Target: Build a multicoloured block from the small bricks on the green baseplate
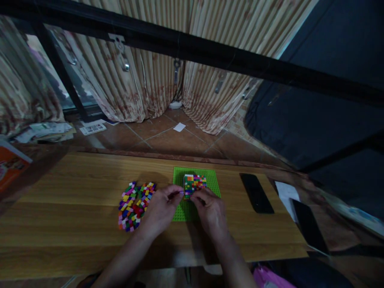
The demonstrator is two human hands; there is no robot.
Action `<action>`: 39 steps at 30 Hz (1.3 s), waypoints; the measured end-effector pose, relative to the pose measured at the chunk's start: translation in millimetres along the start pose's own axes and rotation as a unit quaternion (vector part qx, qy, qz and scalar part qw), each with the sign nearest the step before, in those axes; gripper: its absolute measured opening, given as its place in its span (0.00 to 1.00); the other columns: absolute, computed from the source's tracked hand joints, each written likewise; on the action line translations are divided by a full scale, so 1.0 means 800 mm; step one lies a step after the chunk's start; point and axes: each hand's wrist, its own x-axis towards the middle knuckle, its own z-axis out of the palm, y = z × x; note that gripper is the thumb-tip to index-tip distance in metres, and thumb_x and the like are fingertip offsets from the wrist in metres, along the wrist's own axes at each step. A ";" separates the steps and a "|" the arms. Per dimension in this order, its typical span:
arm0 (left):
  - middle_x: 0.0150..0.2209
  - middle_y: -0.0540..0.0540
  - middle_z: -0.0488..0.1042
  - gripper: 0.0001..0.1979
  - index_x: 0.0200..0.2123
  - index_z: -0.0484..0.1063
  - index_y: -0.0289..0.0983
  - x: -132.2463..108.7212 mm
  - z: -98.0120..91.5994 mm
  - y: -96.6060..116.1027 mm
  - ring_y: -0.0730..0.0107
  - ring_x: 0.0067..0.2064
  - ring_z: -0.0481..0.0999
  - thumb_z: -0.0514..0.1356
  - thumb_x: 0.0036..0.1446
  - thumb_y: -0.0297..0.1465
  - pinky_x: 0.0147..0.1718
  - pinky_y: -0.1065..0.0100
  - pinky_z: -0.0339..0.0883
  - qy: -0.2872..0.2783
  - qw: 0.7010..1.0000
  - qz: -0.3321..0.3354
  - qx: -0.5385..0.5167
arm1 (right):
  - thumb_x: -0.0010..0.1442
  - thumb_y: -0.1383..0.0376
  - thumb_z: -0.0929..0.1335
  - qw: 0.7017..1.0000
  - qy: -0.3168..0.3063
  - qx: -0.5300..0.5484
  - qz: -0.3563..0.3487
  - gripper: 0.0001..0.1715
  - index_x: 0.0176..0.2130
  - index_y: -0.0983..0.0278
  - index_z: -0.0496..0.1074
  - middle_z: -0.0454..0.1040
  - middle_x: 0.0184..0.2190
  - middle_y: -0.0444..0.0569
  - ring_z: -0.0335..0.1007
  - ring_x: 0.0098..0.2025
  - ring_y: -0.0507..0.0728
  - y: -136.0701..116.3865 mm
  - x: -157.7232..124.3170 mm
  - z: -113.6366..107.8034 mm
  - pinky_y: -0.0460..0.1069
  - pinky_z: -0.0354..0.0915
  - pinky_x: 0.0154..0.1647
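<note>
A green studded baseplate lies on the wooden table, bearing a block of many-coloured toy bricks. My left hand is at the left side of this block, thumb and forefinger pinched on a small light-purple brick. At the block's near right corner is my right hand, its fingers curled together and touching the bricks; whether it holds a piece of its own is hidden. To the left of my left hand spreads a pile of loose small bricks in mixed colours, partly behind that hand.
A black phone lies right of the baseplate on the wooden table. Farther right are white paper and a dark flat device. Beyond the table, striped curtains hang above a tiled floor.
</note>
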 end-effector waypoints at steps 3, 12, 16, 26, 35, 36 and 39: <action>0.37 0.49 0.81 0.13 0.41 0.80 0.40 0.000 0.001 0.000 0.67 0.37 0.78 0.59 0.57 0.36 0.38 0.67 0.68 0.002 1.000 -0.006 0.003 | 0.62 0.65 0.69 1.000 0.002 0.014 0.006 0.09 0.29 0.59 0.76 0.74 0.31 0.44 0.72 0.34 0.54 -0.002 0.000 -0.001 0.47 0.63 0.38; 0.36 0.47 0.82 0.13 0.38 0.81 0.38 0.001 0.006 0.003 0.67 0.38 0.78 0.61 0.53 0.36 0.41 0.67 0.69 0.019 0.996 -0.014 -0.089 | 0.62 0.62 0.68 0.986 0.055 0.155 0.036 0.07 0.36 0.60 0.78 0.78 0.34 0.46 0.74 0.36 0.54 -0.040 -0.002 -0.008 0.47 0.67 0.38; 0.36 0.47 0.82 0.11 0.37 0.80 0.37 0.000 0.013 0.005 0.68 0.36 0.78 0.62 0.52 0.34 0.39 0.67 0.71 0.004 0.992 0.003 -0.129 | 0.60 0.62 0.69 0.974 0.063 0.207 0.070 0.07 0.36 0.60 0.78 0.79 0.34 0.47 0.75 0.36 0.55 -0.047 -0.002 -0.002 0.48 0.68 0.37; 0.37 0.44 0.80 0.14 0.41 0.76 0.35 0.004 0.003 0.002 0.65 0.36 0.78 0.57 0.56 0.35 0.39 0.65 0.69 0.037 0.998 -0.012 0.046 | 0.56 0.60 0.73 0.983 0.038 0.166 0.074 0.05 0.33 0.57 0.81 0.75 0.37 0.48 0.72 0.40 0.57 0.003 0.000 -0.037 0.52 0.68 0.42; 0.31 0.46 0.78 0.11 0.39 0.75 0.37 -0.002 0.012 0.015 0.66 0.34 0.77 0.54 0.58 0.31 0.35 0.67 0.66 0.006 0.993 -0.026 0.113 | 0.53 0.63 0.76 0.998 0.051 0.034 0.030 0.02 0.31 0.54 0.80 0.69 0.54 0.49 0.61 0.58 0.64 0.007 0.002 -0.024 0.63 0.60 0.57; 0.30 0.47 0.78 0.11 0.39 0.74 0.37 -0.002 0.012 0.015 0.66 0.34 0.77 0.54 0.57 0.31 0.34 0.67 0.66 0.006 0.994 -0.025 0.109 | 0.52 0.63 0.76 0.998 0.051 0.034 0.031 0.03 0.31 0.54 0.80 0.69 0.54 0.49 0.60 0.59 0.64 0.007 0.003 -0.023 0.63 0.60 0.58; 0.30 0.47 0.78 0.10 0.38 0.75 0.37 -0.003 0.012 0.015 0.67 0.33 0.76 0.55 0.56 0.31 0.34 0.68 0.65 0.005 0.994 -0.023 0.102 | 0.51 0.64 0.76 0.997 0.056 0.045 0.041 0.03 0.30 0.55 0.80 0.69 0.55 0.49 0.62 0.59 0.63 0.008 0.004 -0.021 0.61 0.61 0.57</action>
